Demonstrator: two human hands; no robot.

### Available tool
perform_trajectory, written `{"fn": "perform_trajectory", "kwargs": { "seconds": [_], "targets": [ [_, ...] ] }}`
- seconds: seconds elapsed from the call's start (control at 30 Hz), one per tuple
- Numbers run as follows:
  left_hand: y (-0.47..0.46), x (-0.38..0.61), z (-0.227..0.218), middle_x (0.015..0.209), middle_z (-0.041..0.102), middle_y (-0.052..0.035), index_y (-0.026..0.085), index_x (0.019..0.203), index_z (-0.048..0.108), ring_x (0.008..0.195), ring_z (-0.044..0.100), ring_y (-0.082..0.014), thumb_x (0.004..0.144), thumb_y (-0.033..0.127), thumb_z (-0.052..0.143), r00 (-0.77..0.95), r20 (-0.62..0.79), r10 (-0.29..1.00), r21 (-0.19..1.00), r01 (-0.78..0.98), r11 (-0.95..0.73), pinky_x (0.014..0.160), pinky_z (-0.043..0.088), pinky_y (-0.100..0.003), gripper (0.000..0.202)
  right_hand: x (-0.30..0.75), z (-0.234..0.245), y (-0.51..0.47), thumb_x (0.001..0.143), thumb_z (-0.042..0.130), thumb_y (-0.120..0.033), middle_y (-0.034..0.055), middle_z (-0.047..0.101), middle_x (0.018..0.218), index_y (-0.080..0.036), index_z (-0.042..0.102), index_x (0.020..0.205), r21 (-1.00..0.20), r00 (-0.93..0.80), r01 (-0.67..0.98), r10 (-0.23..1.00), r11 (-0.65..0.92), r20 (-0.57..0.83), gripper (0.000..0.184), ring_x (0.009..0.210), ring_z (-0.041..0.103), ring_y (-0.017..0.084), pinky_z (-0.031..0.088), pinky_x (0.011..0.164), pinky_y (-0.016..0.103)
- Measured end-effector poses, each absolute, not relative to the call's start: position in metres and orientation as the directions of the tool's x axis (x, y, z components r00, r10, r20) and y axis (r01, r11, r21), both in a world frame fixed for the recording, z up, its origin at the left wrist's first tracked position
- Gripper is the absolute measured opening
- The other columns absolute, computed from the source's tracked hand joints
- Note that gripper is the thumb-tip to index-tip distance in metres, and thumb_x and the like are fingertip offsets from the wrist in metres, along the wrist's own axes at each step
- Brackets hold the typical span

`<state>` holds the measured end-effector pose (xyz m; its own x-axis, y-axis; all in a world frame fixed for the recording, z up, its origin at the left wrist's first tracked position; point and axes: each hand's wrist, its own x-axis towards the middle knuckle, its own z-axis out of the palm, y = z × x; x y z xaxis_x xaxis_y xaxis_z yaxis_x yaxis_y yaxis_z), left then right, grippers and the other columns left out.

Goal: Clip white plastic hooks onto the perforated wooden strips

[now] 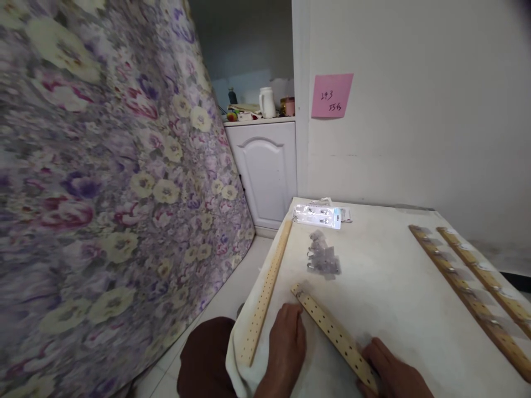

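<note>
Far left: flowered mattress (103,193), leaning, filling that side. Behind it, a white cabinet (265,171) with a jug (267,102) on top.

Along the tabletop's (394,276) left edge: long strip (265,293), perforated, running away from the viewer.

Just right of it: left hand (286,342), palm down and flat on the tabletop, wrist low, fingers pointing forward. Grip released, holding nothing; fingertips touching or just beside the far end of the short strip (332,329).

Short strip: flat on the tabletop, slanting from that far end down and rightward, between the two hands. Beyond it, a pile of hooks (323,260) and a blister pack (317,215).

Right hand (394,373): at the bottom edge, knuckles up, fingers lying over the short strip's near end. Clenched on it or only pressing: cannot tell.

Above, on the wall: pink note (332,95). Far right: two racks (468,298), side by side, well apart from both hands.
</note>
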<state>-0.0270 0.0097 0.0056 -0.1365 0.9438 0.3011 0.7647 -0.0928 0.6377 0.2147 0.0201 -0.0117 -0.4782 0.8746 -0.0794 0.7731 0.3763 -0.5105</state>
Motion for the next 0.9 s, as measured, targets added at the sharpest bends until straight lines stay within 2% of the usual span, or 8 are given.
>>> {"fn": "perform_trajectory", "kwargs": {
  "seconds": [0.27, 0.5, 0.6, 0.7, 0.8, 0.9],
  "targets": [
    [0.010, -0.027, 0.007, 0.090, 0.058, -0.0067, 0.020, 0.094, 0.056, 0.086, 0.056, -0.0207, 0.091, 0.020, 0.035, -0.149, 0.269, 0.952, 0.644, 0.763, -0.063, 0.076, 0.045, -0.033, 0.021, 0.169, 0.012, 0.030, 0.077, 0.053, -0.028, 0.0042, 0.060, 0.090, -0.023, 0.051, 0.087, -0.463, -0.421, 0.794, 0.906, 0.393, 0.046, 0.012, 0.073, 0.065, 0.021, 0.048, 0.062, 0.030],
    [0.011, -0.028, 0.008, 0.091, 0.060, -0.0057, 0.022, 0.094, 0.057, 0.088, 0.058, -0.0203, 0.092, 0.022, 0.037, -0.158, 0.256, 0.954, 0.693, 0.717, -0.068, 0.079, 0.046, -0.033, 0.020, 0.142, 0.003, 0.031, 0.076, 0.053, -0.025, 0.0070, 0.060, 0.095, -0.021, 0.052, 0.088, -0.460, -0.378, 0.818, 0.926, 0.345, 0.022, 0.013, 0.075, 0.066, 0.022, 0.047, 0.063, 0.031],
    [0.013, -0.029, 0.006, 0.090, 0.060, -0.0051, 0.023, 0.093, 0.057, 0.087, 0.058, -0.0202, 0.092, 0.023, 0.038, -0.155, 0.263, 0.952, 0.701, 0.709, -0.078, 0.078, 0.047, -0.033, 0.019, 0.144, 0.003, 0.029, 0.076, 0.056, -0.029, 0.0053, 0.061, 0.093, -0.022, 0.052, 0.089, -0.518, -0.368, 0.793, 0.930, 0.322, 0.014, 0.015, 0.074, 0.065, 0.022, 0.046, 0.064, 0.031],
    [0.014, -0.030, 0.005, 0.090, 0.060, -0.0047, 0.023, 0.093, 0.056, 0.087, 0.058, -0.0199, 0.092, 0.025, 0.038, -0.157, 0.246, 0.956, 0.706, 0.705, -0.066, 0.078, 0.046, -0.033, 0.018, 0.151, 0.007, 0.042, 0.080, 0.055, -0.036, 0.0014, 0.062, 0.082, -0.023, 0.051, 0.092, -0.635, -0.347, 0.722, 0.938, 0.276, 0.014, 0.018, 0.069, 0.063, 0.019, 0.046, 0.063, 0.029],
    [0.014, -0.030, 0.007, 0.090, 0.059, -0.0051, 0.023, 0.093, 0.056, 0.087, 0.058, -0.0200, 0.093, 0.026, 0.037, -0.148, 0.230, 0.962, 0.713, 0.699, -0.063, 0.077, 0.046, -0.033, 0.019, 0.160, 0.008, 0.078, 0.086, 0.046, -0.039, 0.0000, 0.062, 0.075, -0.023, 0.052, 0.089, -0.703, -0.259, 0.660, 0.959, 0.266, 0.119, 0.018, 0.065, 0.060, 0.017, 0.045, 0.063, 0.028],
    [0.015, -0.028, 0.011, 0.088, 0.060, -0.0053, 0.022, 0.090, 0.056, 0.085, 0.058, -0.0203, 0.092, 0.026, 0.037, -0.154, 0.237, 0.959, 0.718, 0.692, -0.066, 0.076, 0.047, -0.033, 0.019, 0.164, 0.000, 0.124, 0.086, 0.044, -0.039, 0.0001, 0.060, 0.070, -0.021, 0.054, 0.084, -0.731, -0.132, 0.638, 0.969, 0.243, 0.207, 0.020, 0.062, 0.059, 0.017, 0.044, 0.060, 0.029]
  ]
}}
